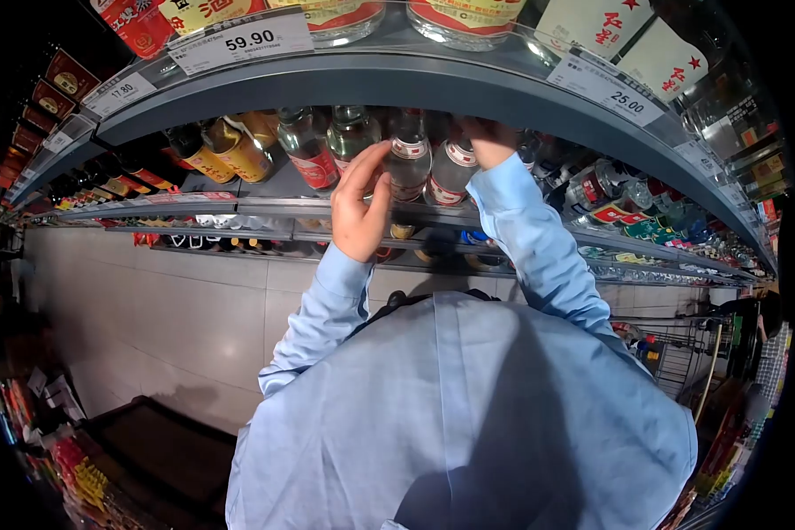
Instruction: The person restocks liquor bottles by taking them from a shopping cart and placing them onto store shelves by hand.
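My left hand (pixel 360 205) is raised at the shelf front with fingers extended and thumb apart, holding nothing. Its fingertips are close beside a clear glass bottle (pixel 409 161) with a red and white label; whether they touch it I cannot tell. A second such bottle (pixel 451 170) stands just right of it. My right hand (pixel 493 140) reaches under the upper shelf beside that second bottle's upper part. Shadow and the shelf edge hide its fingers. Left of my left hand stand a green-tinted bottle (pixel 344 132) and a red-labelled bottle (pixel 309 152).
The upper shelf's grey edge (pixel 344 78) curves above my hands, with price tags (pixel 240 41) along it. Yellow-labelled bottles (pixel 238 152) stand to the left. More bottles (pixel 609 196) fill the right side. A wire cart (pixel 680 349) stands at lower right on the tiled floor (pixel 168 305).
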